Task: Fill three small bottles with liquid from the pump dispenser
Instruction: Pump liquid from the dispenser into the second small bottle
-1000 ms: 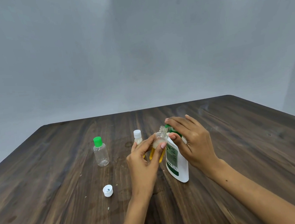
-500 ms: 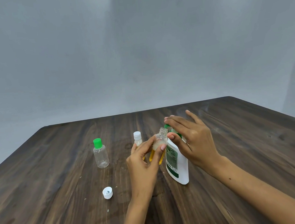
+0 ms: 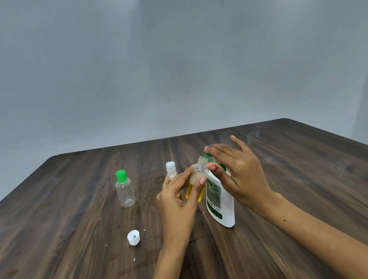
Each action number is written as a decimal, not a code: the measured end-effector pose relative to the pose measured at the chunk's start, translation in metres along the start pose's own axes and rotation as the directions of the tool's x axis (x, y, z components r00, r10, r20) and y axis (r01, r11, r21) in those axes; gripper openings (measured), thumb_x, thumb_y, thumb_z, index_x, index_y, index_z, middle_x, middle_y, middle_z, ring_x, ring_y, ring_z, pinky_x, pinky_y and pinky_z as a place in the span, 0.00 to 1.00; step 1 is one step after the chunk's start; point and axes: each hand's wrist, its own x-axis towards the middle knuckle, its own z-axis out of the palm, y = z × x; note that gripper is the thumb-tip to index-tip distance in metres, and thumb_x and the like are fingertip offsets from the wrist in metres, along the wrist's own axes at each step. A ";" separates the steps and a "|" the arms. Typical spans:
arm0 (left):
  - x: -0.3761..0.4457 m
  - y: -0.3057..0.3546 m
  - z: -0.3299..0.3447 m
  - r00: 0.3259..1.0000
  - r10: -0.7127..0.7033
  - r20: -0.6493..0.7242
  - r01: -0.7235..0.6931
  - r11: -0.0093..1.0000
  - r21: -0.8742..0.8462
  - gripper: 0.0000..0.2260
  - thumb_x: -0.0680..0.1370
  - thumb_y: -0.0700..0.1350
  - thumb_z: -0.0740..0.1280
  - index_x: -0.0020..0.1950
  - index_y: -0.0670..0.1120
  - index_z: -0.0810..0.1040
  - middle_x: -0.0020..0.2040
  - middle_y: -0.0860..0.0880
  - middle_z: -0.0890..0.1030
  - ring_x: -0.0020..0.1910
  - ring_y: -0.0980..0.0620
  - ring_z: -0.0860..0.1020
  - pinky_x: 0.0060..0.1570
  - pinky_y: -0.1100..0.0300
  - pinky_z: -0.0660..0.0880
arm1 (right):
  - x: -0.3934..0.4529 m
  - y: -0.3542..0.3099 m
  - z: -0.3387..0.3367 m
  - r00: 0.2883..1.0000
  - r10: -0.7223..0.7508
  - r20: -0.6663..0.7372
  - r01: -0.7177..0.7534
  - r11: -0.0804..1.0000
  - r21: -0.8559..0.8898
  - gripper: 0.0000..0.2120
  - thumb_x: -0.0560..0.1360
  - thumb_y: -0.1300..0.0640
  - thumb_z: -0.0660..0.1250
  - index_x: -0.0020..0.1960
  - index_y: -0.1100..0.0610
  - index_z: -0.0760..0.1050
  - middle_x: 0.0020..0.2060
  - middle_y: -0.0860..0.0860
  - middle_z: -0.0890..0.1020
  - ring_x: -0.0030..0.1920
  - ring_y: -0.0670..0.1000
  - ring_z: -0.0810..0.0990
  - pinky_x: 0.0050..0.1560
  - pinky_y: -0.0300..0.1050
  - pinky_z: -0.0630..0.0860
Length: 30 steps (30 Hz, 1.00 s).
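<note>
So the left hand point(image 3: 176, 200) had its fingers point(image 3: 200, 181) and thumb curled round the uncapped bottle point(image 3: 197, 179), held off the table point(image 3: 77, 254) with yellow liquid in its lower part, its open neck right beside the green pump head point(image 3: 208, 156) of the white dispenser point(image 3: 221, 200). The right hand point(image 3: 239, 172) sat on top of that pump, fingers mostly straight and a bit spread, thumb tip just at 3 o'clock of the bottle neck. Green-capped bottle point(image 3: 125, 189) stood well off at 9 o'clock, white-capped bottle point(image 3: 171, 170) behind the left hand, loose white cap point(image 3: 134, 237) at 7 o'clock.
</note>
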 end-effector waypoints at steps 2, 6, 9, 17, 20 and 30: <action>0.000 -0.001 0.000 1.000 0.005 0.007 -0.005 1.000 0.006 0.14 0.71 0.55 0.70 0.55 0.55 0.81 0.45 0.70 0.82 0.56 0.63 0.77 0.51 0.76 0.69 | -0.004 -0.001 0.001 1.000 0.009 0.006 -0.009 1.000 0.026 0.28 0.81 0.42 0.50 0.54 0.61 0.80 0.50 0.52 0.83 0.51 0.50 0.81 0.70 0.53 0.62; 0.000 0.000 0.000 1.000 0.019 0.000 -0.019 1.000 0.002 0.15 0.72 0.52 0.71 0.56 0.50 0.83 0.45 0.66 0.82 0.56 0.58 0.78 0.51 0.81 0.65 | 0.002 0.000 -0.001 1.000 -0.010 0.014 0.009 1.000 0.017 0.30 0.81 0.41 0.49 0.54 0.62 0.80 0.52 0.54 0.83 0.54 0.50 0.81 0.72 0.53 0.58; 0.000 -0.001 0.000 1.000 0.024 -0.002 -0.024 1.000 0.001 0.13 0.72 0.52 0.70 0.55 0.53 0.81 0.43 0.69 0.81 0.56 0.56 0.78 0.50 0.81 0.65 | 0.003 0.001 0.000 1.000 0.000 0.011 0.000 1.000 0.010 0.30 0.81 0.41 0.49 0.54 0.62 0.80 0.51 0.53 0.83 0.53 0.50 0.81 0.71 0.53 0.59; 0.001 0.000 -0.001 1.000 0.023 0.006 -0.023 1.000 0.004 0.11 0.71 0.54 0.70 0.53 0.63 0.79 0.46 0.72 0.81 0.57 0.65 0.75 0.50 0.76 0.70 | 0.004 0.002 -0.002 1.000 -0.017 0.007 0.017 1.000 -0.008 0.30 0.81 0.40 0.48 0.54 0.61 0.80 0.50 0.52 0.83 0.52 0.49 0.81 0.70 0.54 0.60; 0.001 -0.001 -0.001 0.999 0.034 -0.003 -0.034 0.999 0.015 0.11 0.71 0.54 0.70 0.53 0.63 0.78 0.45 0.74 0.80 0.56 0.64 0.76 0.50 0.78 0.68 | 0.004 0.001 -0.001 1.000 -0.007 -0.004 0.007 1.000 -0.007 0.29 0.81 0.41 0.48 0.53 0.60 0.80 0.49 0.52 0.84 0.50 0.49 0.82 0.69 0.54 0.62; 0.001 0.000 0.001 0.999 0.041 -0.017 -0.041 0.999 -0.002 0.12 0.71 0.52 0.70 0.54 0.57 0.79 0.43 0.73 0.80 0.57 0.53 0.78 0.51 0.83 0.63 | 0.005 0.003 -0.002 1.000 -0.009 0.002 0.009 1.000 -0.010 0.29 0.81 0.40 0.48 0.53 0.60 0.81 0.49 0.52 0.84 0.50 0.49 0.82 0.68 0.55 0.63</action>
